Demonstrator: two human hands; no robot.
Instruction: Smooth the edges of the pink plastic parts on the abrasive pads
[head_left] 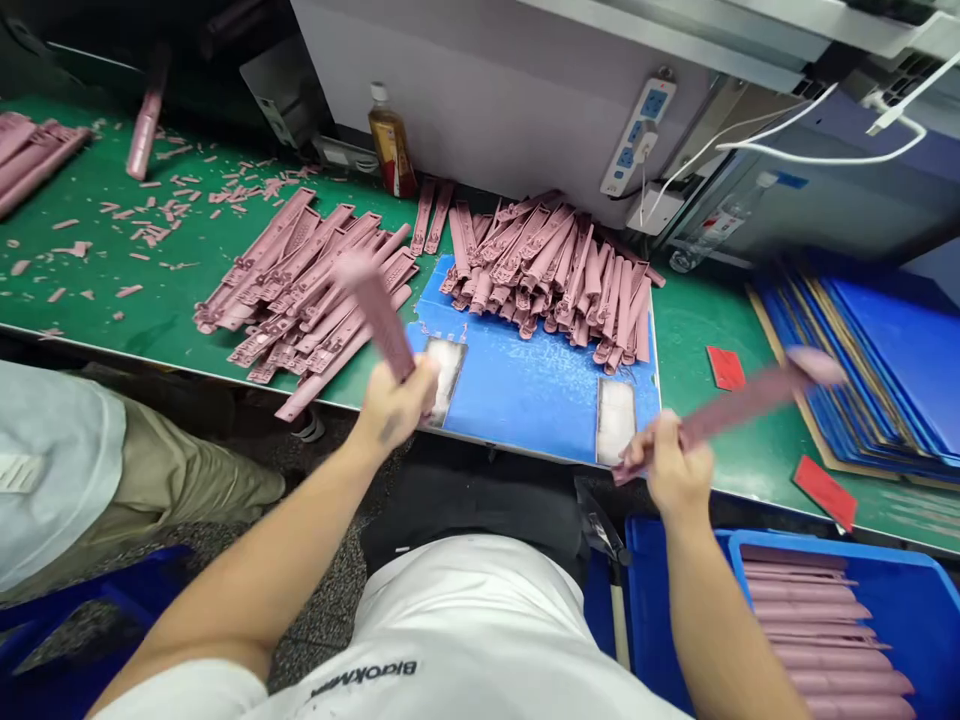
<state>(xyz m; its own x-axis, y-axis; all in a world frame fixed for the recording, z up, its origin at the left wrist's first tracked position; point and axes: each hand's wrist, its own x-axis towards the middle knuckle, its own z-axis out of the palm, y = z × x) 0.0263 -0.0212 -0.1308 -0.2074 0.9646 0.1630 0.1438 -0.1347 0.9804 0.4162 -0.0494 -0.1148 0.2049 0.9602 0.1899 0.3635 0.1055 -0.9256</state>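
My left hand [394, 408] is closed around the lower end of a long pink plastic part [382, 320], which stands tilted up to the left with a blurred rounded tip. Off to the right, my right hand [679, 470] grips a second long pink plastic part [742, 403]; its rounded far end is smeared by motion. Between the hands lies a blue board [525, 385] on the bench. A heap of similar pink parts [547, 260] covers its back half. Left of the board is another pile of pink parts [315, 285].
Pink scraps [161, 215] litter the green bench [97, 270]. A drink bottle [392, 145] and power strip [637, 135] are at the back. Right are stacked blue boards [892, 350], red pieces [825, 492] and a blue crate [930, 590] of pink parts. Another person [172, 470] is left.
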